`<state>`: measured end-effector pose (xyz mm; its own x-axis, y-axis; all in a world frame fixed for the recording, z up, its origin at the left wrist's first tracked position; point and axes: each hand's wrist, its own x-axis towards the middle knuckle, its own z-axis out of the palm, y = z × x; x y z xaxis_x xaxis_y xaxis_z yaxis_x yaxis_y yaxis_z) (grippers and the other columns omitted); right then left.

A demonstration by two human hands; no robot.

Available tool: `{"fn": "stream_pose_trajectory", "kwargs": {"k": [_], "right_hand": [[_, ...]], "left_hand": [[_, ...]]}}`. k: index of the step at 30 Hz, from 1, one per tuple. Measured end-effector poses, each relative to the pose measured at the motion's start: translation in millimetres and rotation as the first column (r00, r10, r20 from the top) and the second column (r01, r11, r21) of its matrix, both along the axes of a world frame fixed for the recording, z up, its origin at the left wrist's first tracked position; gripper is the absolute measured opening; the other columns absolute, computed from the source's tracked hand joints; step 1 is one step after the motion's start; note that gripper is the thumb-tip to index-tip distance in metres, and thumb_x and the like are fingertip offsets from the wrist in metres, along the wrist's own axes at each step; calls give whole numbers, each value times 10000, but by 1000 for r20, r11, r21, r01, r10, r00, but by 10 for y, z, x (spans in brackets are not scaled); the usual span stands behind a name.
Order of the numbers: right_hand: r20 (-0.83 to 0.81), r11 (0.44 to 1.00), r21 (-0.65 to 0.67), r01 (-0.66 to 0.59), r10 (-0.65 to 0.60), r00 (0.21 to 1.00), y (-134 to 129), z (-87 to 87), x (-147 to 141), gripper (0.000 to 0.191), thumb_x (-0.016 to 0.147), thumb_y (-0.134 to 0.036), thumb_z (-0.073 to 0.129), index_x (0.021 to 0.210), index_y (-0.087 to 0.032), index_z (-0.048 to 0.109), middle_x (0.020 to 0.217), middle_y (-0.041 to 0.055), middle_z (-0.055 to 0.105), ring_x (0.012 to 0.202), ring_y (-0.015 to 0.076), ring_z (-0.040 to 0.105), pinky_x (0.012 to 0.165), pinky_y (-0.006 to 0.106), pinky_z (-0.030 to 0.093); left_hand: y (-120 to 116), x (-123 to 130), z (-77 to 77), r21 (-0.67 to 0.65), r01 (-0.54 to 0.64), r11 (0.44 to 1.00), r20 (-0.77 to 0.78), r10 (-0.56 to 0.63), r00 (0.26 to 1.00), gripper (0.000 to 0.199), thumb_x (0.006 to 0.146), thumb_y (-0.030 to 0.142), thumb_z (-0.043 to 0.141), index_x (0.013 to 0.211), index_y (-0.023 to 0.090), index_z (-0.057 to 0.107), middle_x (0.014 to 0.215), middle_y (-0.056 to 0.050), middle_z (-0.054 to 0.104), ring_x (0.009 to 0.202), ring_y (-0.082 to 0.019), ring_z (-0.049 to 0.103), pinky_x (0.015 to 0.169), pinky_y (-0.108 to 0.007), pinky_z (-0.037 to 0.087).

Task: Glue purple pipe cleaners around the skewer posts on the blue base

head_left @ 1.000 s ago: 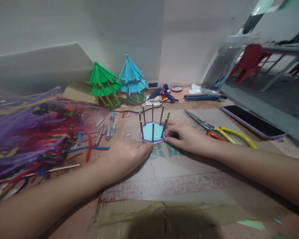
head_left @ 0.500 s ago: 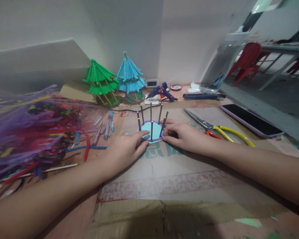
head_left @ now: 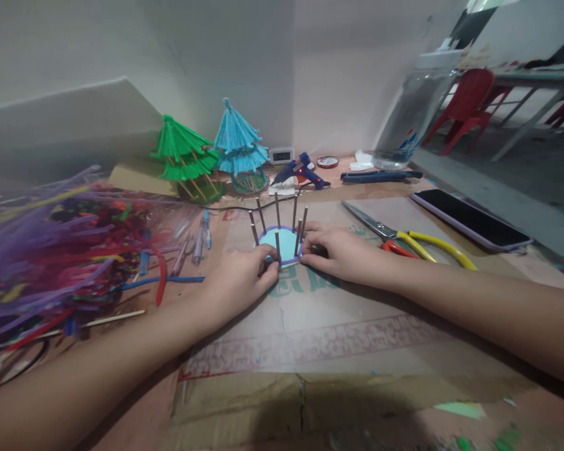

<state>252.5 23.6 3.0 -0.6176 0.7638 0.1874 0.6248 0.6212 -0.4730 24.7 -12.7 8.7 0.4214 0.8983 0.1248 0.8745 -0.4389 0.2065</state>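
Note:
A round light-blue base (head_left: 286, 240) with a purple rim lies on the cardboard sheet (head_left: 338, 307), and several thin brown sticks (head_left: 277, 246) stand upright around its edge. My left hand (head_left: 237, 279) pinches the rim at the front left, thumb and fingers close together. On the right side, my right hand (head_left: 338, 250) has its curled fingers and thumb on the rim. Behind the base are a green two-tiered model (head_left: 185, 153) and a blue one (head_left: 239, 141). A glue gun (head_left: 301, 170) with a red light rests behind the base.
Purple, red and other coloured strips (head_left: 70, 244) pile up at the left, near some pens (head_left: 200, 241). To the right lie scissors (head_left: 380, 230) with yellow and red handles, a phone (head_left: 470, 219) and a blue cutter (head_left: 380, 176). A clear bottle (head_left: 407, 119) stands behind.
The whole view has shifted slightly, so most things appear a little further left. The base has turned slightly between my hands, which keep their hold on its rim.

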Motion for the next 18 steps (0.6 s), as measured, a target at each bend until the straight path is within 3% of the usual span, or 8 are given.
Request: {"fn": "stream_pose_trajectory", "kwargs": {"k": [5, 10, 18], "right_hand": [[4, 1000, 4, 20, -20, 1000, -10, 9, -7, 79, 890, -204, 667, 827, -173, 704, 1253, 126, 662, 1017, 231, 677, 877, 341, 493], [3, 1000, 9, 21, -21, 1000, -16, 7, -11, 73, 891, -212, 666, 838, -183, 707, 1266, 121, 663, 1072, 247, 669, 891, 349, 492], [8, 1000, 19, 14, -15, 1000, -12, -4, 6, 100, 907, -235, 653, 842, -175, 699, 1249, 125, 659, 1011, 234, 668, 891, 355, 491]], "left_hand": [[8, -7, -21, 26, -12, 1000, -48, 14, 999, 219, 954, 335, 520, 981, 213, 700, 696, -29, 739, 626, -228, 681, 542, -292, 329], [9, -13, -30, 40, -17, 999, -65, 19, 998, 224, 961, 342, 512, 974, 215, 696, 718, -39, 750, 646, -239, 695, 547, -298, 352], [-2, -15, -44, 35, -9, 999, -67, 12, 998, 218, 970, 328, 518, 1052, 204, 679, 751, -39, 753, 684, -236, 702, 578, -293, 392]]}}
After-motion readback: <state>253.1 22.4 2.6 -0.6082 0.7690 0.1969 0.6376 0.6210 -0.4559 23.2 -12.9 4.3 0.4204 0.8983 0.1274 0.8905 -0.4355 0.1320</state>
